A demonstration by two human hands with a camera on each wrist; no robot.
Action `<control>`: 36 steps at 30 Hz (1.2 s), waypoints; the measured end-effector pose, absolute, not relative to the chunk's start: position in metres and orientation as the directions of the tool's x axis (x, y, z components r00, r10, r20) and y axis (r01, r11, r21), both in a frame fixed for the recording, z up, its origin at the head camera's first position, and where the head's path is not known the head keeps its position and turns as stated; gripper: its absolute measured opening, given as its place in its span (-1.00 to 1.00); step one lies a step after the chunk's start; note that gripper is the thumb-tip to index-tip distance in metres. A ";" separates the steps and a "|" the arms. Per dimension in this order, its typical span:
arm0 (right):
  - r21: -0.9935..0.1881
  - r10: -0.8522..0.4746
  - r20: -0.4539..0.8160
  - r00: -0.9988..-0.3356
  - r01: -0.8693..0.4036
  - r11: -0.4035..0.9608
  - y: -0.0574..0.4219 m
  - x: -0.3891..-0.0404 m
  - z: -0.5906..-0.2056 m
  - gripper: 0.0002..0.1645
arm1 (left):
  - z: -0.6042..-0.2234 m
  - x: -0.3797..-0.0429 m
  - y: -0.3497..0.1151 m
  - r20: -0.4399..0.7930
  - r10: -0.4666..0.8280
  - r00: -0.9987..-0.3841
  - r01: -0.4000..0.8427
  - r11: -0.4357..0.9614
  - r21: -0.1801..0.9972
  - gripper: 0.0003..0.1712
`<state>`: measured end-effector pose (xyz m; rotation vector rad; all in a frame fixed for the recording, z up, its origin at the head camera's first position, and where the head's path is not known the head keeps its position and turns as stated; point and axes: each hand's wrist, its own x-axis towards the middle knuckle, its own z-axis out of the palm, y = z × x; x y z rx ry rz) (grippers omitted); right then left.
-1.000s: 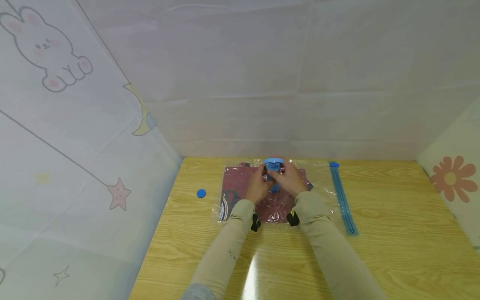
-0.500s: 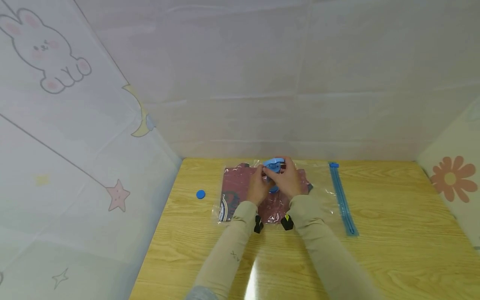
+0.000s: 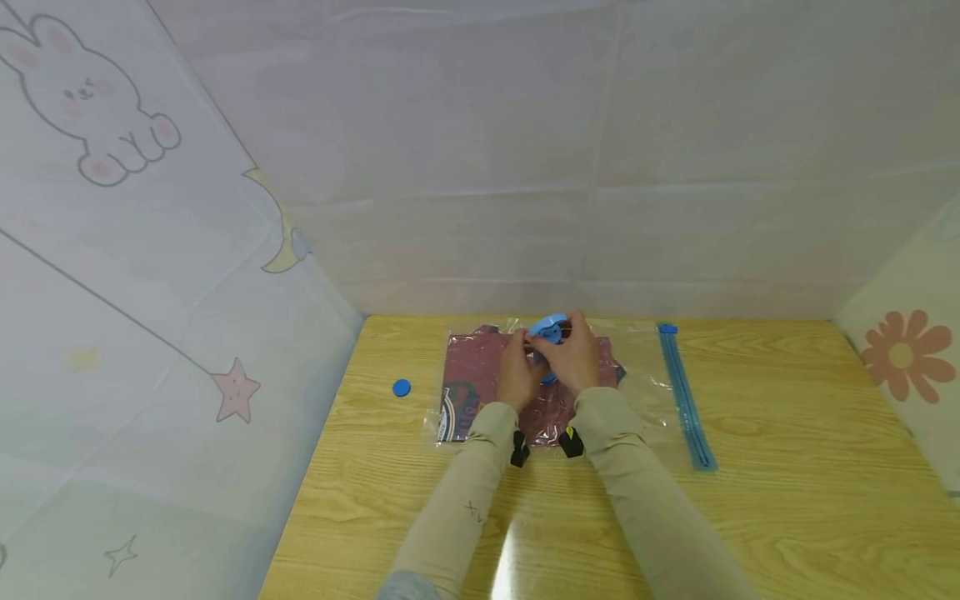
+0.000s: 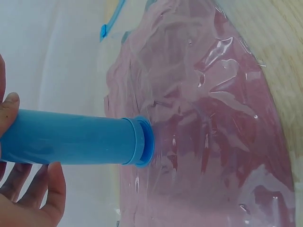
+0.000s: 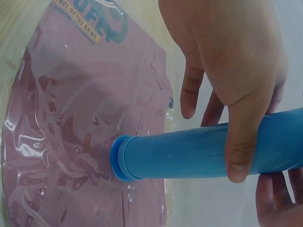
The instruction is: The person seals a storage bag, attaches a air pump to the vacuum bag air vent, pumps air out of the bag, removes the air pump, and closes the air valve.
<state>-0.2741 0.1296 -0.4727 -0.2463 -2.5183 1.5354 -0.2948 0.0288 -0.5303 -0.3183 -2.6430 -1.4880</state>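
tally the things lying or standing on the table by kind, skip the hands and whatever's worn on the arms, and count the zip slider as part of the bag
blue pump: 1
clear bag: 1
red cloth inside it: 1
blue disc, lying loose: 1
Total: 4
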 end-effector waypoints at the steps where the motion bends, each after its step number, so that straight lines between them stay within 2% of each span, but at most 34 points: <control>1: -0.889 0.231 0.070 -0.970 0.044 0.456 0.130 -0.274 -0.473 -0.41 | -0.531 -0.295 0.029 0.174 0.135 -0.976 0.218 0.495 0.841 -0.54; 14: -0.881 0.088 0.189 -0.978 -0.129 0.456 0.141 -0.277 -0.472 -0.57 | -0.535 -0.302 0.019 0.159 0.225 -0.961 0.241 0.405 0.882 -0.37; 20: -0.887 0.023 0.110 -0.994 -0.087 0.453 0.147 -0.275 -0.465 -0.43 | -0.533 -0.304 0.017 0.149 0.263 -0.953 0.248 0.400 0.882 -0.29; 25: -0.901 -0.012 0.028 -1.000 -0.030 0.434 0.149 -0.275 -0.462 -0.33 | -0.530 -0.304 0.016 0.148 0.284 -0.947 0.260 0.416 0.871 -0.34; 31: -0.910 -0.035 -0.007 -0.999 -0.008 0.414 0.150 -0.274 -0.460 -0.30 | -0.530 -0.305 0.017 0.140 0.279 -0.950 0.258 0.448 0.856 -0.37; 36: -0.928 -0.023 0.011 -1.000 -0.019 0.373 0.148 -0.271 -0.465 -0.27 | -0.529 -0.303 0.018 0.133 0.271 -0.953 0.245 0.438 0.865 -0.38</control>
